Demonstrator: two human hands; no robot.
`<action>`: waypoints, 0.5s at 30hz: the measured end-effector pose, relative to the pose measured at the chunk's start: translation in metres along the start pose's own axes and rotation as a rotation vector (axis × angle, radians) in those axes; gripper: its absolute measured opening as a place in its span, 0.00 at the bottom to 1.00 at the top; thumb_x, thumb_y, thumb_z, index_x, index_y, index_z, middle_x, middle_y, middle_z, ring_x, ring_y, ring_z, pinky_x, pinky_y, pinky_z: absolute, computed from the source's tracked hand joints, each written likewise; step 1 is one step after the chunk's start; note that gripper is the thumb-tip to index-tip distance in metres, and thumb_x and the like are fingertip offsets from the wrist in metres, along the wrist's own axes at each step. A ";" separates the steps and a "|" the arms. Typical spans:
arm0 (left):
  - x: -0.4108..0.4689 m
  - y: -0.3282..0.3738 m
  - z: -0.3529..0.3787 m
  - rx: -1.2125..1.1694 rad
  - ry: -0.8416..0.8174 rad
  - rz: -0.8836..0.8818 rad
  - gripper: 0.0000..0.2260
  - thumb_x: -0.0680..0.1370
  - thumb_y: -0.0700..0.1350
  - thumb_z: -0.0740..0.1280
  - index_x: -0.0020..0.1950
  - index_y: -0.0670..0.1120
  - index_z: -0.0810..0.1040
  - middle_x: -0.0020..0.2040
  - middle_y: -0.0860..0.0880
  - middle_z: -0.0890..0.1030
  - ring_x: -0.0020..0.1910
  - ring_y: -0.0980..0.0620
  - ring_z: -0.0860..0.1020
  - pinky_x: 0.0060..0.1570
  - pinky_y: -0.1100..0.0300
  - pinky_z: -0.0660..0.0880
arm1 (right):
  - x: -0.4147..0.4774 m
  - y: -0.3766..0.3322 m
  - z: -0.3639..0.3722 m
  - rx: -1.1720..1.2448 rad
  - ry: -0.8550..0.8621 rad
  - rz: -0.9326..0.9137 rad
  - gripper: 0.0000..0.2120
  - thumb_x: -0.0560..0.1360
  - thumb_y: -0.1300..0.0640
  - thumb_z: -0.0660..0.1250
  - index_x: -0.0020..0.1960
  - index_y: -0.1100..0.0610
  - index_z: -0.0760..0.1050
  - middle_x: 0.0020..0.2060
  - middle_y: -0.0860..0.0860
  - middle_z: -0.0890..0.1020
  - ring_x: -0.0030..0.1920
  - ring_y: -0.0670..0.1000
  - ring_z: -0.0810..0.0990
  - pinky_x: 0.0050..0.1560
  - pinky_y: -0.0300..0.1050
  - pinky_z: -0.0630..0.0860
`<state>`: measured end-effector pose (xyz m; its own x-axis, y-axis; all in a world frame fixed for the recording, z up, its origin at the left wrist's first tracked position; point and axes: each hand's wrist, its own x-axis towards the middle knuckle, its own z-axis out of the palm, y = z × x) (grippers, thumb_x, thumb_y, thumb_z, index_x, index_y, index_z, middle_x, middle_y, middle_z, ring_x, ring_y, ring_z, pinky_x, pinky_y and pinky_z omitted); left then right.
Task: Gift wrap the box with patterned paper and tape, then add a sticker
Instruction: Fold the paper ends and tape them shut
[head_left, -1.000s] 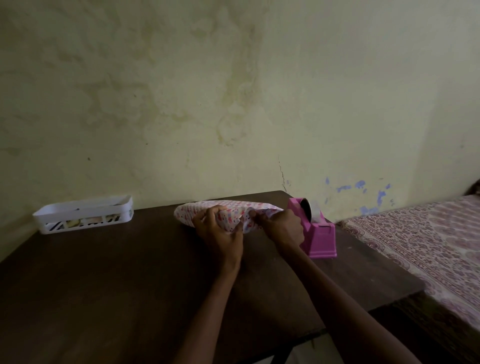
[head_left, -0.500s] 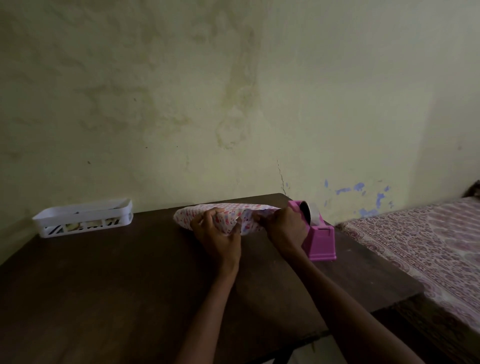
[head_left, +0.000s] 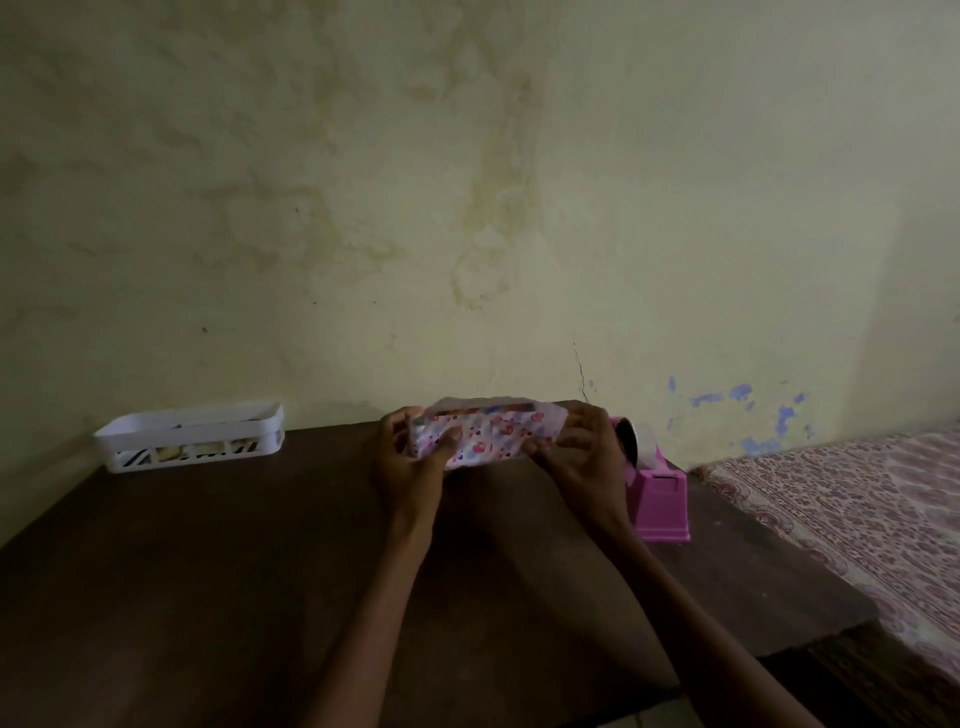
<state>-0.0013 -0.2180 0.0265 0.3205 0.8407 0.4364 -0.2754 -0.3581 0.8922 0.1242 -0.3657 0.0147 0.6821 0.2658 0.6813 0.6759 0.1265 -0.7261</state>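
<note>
gripping the wrapped box (head_left: 483, 439), left hand (head_left: 408, 467) and right hand (head_left: 579, 460) have tipped it up; white basket (head_left: 156, 434) holds indistinct items (head_left: 169, 453).

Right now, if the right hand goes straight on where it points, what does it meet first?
The wrapped box: the right hand grips its right end, so it would push that. Behind it probably only the wall; depth is unclear.

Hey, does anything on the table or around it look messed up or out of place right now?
The patterned paper looks crumpled and loose around the box, whose top edge shows uncovered, held between the left hand and right hand. Behind, the wall has a thin crack and blue patches. Nothing is spilled.
</note>
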 end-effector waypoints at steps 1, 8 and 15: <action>0.004 0.003 -0.005 -0.028 -0.022 -0.014 0.23 0.69 0.41 0.77 0.62 0.49 0.75 0.59 0.50 0.78 0.57 0.53 0.77 0.40 0.66 0.76 | 0.001 0.001 0.001 0.052 -0.063 -0.003 0.32 0.66 0.49 0.80 0.64 0.53 0.70 0.56 0.47 0.80 0.53 0.42 0.81 0.48 0.42 0.81; 0.023 0.023 -0.041 -0.083 -0.053 -0.067 0.23 0.71 0.45 0.76 0.63 0.52 0.73 0.58 0.51 0.78 0.56 0.53 0.77 0.38 0.65 0.77 | 0.016 -0.008 0.026 0.122 -0.498 -0.189 0.44 0.65 0.57 0.82 0.74 0.60 0.62 0.67 0.51 0.75 0.68 0.51 0.75 0.66 0.52 0.74; 0.006 0.029 -0.055 0.342 0.241 0.553 0.25 0.71 0.46 0.76 0.63 0.44 0.70 0.61 0.43 0.72 0.59 0.51 0.72 0.51 0.72 0.70 | 0.025 -0.023 0.052 0.001 -0.314 -0.317 0.27 0.66 0.60 0.80 0.61 0.53 0.73 0.54 0.38 0.79 0.56 0.34 0.78 0.55 0.28 0.74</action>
<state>-0.0571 -0.2010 0.0489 -0.0057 0.5503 0.8350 -0.0264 -0.8348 0.5500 0.1117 -0.3126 0.0437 0.3235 0.4907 0.8090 0.8375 0.2494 -0.4862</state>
